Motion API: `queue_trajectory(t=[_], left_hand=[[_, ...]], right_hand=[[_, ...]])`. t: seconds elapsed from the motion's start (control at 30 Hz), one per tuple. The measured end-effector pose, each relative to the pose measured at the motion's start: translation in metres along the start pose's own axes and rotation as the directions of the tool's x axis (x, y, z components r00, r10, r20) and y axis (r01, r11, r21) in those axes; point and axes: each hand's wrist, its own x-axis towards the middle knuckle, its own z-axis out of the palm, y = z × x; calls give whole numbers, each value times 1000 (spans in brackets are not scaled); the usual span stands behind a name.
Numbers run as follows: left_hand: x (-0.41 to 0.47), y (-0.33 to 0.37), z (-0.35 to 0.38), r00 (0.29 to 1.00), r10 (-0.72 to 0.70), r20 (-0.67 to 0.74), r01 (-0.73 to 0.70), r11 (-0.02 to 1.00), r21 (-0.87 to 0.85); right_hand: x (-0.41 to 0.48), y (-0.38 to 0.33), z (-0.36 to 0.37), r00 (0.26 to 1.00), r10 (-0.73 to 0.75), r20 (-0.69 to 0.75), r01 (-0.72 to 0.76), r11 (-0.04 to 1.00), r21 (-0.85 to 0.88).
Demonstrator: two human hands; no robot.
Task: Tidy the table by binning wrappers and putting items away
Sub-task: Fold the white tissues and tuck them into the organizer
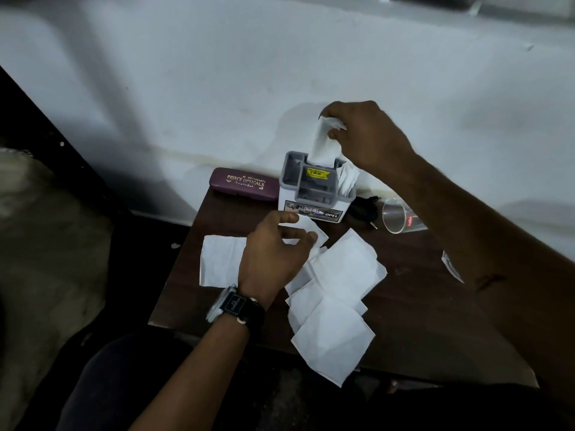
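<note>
Your right hand feeds a white tissue into a desk organiser while your left hand reaches for the next one.

Your right hand pinches the top of a tissue with closed fingertips; its lower end is already inside a rear slot of the grey-and-white organiser, at the back of the dark table. Push it straight down, keeping the paper bunched so it clears the divider. Your left hand hovers half open, thumb and fingers touching the edge of the loose tissues spread in front of the organiser. Lift only one sheet.
</note>
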Motion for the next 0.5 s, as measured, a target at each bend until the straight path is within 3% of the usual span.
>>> queue_trajectory(t=[0.3, 0.5], left_hand=[[-3, 4, -2, 999, -26, 21, 26, 999, 21], [-2, 4, -1, 999, -21, 24, 20, 999, 49]], right_hand=[[-8, 0, 27, 988, 99, 115, -96, 995, -31], [-14, 3, 32, 989, 119, 84, -113, 990, -82]])
